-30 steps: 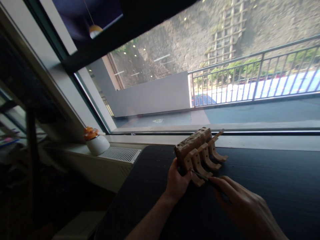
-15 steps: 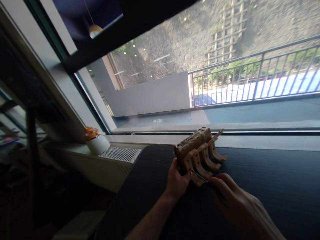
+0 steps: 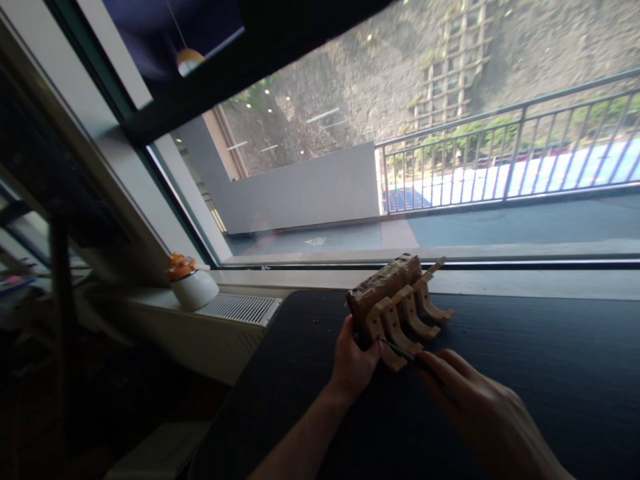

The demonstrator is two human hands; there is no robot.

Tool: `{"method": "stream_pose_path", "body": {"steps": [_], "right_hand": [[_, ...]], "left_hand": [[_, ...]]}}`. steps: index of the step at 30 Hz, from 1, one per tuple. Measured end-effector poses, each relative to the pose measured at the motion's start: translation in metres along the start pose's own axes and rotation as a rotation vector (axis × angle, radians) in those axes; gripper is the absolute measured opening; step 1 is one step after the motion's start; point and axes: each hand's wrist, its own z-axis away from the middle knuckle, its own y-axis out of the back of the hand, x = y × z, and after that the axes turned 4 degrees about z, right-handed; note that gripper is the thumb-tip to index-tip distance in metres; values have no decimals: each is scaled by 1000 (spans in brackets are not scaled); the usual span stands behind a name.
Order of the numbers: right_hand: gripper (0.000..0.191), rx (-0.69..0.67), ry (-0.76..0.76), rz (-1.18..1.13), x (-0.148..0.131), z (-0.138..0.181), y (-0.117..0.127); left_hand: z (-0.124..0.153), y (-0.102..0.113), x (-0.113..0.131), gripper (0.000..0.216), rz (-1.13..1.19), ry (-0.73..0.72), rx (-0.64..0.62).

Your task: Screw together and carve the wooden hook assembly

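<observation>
Little has shifted since the earlier pictures: the right hand [image 3: 480,410] has eased slightly back toward the person, while the left hand [image 3: 353,363] and the wooden hook rack [image 3: 387,288] sit as they did. The left forearm comes up from the lower middle of the view. That hand is curled around the near end of the rack, its thumb up against the end face and the other fingers wrapped underneath, out of sight. The right hand lies lower right with its back toward the camera. Its fingers are bunched together and pinch a thin dark tool [image 3: 400,351] like a pen. The tool's tip meets the base of the nearest hook [image 3: 391,343], just beside the left thumb. The rack stands on the black table [image 3: 550,360], close to the table's far edge by the window sill [image 3: 525,283]. Its long axis runs diagonally from the near left end, in the left hand, to the far right end toward the glass. Its rough-topped bar is tilted upward, and the row of curved hooks juts out to the right and down, their tips on the tabletop. Well apart to the left, 1 white pot with an orange lid [image 3: 191,285] sits on the sill beside a vent grille [image 3: 240,309].
</observation>
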Motion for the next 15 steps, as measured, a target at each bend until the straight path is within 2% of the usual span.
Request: {"method": "stream_pose_path", "body": {"steps": [3,6,11,15], "right_hand": [[31,-54,-45,-36,-1,-1,-1],[32,-48,-61,-18,-2,-1,-1],[31,41,35,55,-1,-1,3],[29,40,65,69,2,0,4]], "left_hand": [[0,0,0,34,-10,-10,3],[0,1,-2,32,-20,-17,-7],[0,1,-3,31,-15,9,-13],[0,0,-3,33,-12,-6,-5]]}}
